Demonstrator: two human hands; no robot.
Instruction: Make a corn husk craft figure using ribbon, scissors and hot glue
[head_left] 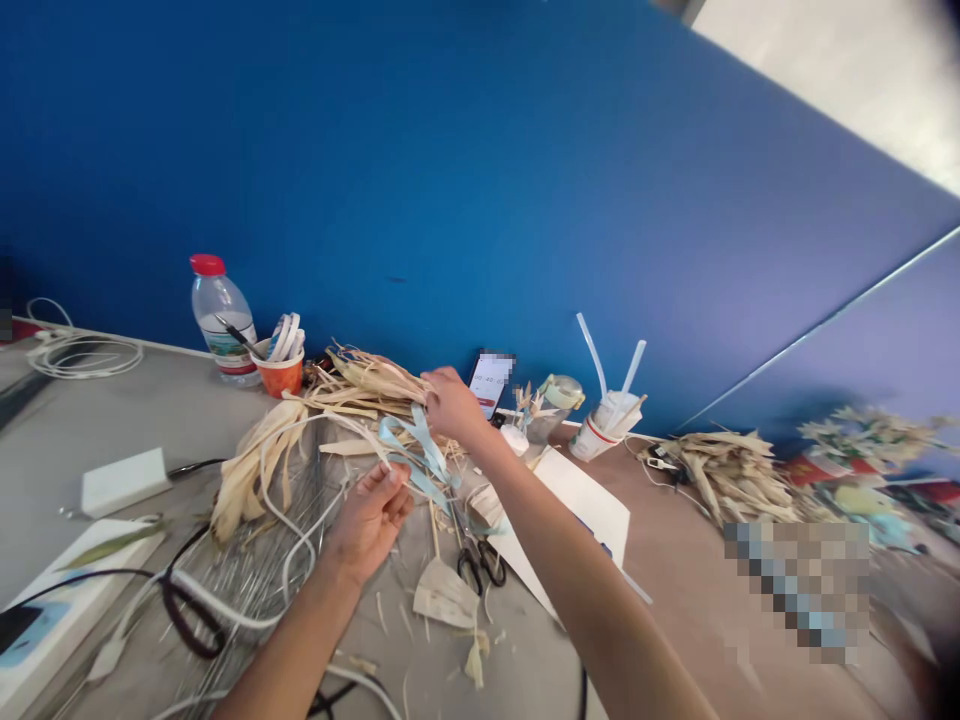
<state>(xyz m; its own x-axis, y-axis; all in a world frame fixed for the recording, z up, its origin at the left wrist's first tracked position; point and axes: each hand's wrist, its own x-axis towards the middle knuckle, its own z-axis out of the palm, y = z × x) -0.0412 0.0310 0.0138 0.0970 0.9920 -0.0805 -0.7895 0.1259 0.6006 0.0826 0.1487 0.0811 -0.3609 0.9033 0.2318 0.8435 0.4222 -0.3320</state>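
My left hand (375, 512) is closed in a pinch over the table, palm turned up. A small pale tip shows at its fingertips, too small to name. Farther forward, my right hand (456, 408) has its fingers closed at the right end of a pile of dried corn husks (375, 382), seemingly gripping them. Between my hands lies a light blue ribbon (427, 455) in loose loops. Black-handled scissors (481, 563) lie below it, beside a cut piece of husk (446, 592). More husk (259, 460) spreads left of my left hand.
A red-capped bottle (225, 325) and an orange paper cup (280, 372) stand at the back left. A phone (491, 380) leans on the blue partition (480, 200). A cup with straws (598, 432) stands right. White cables (300, 530), thin wires and a power strip (82, 590) crowd the left.
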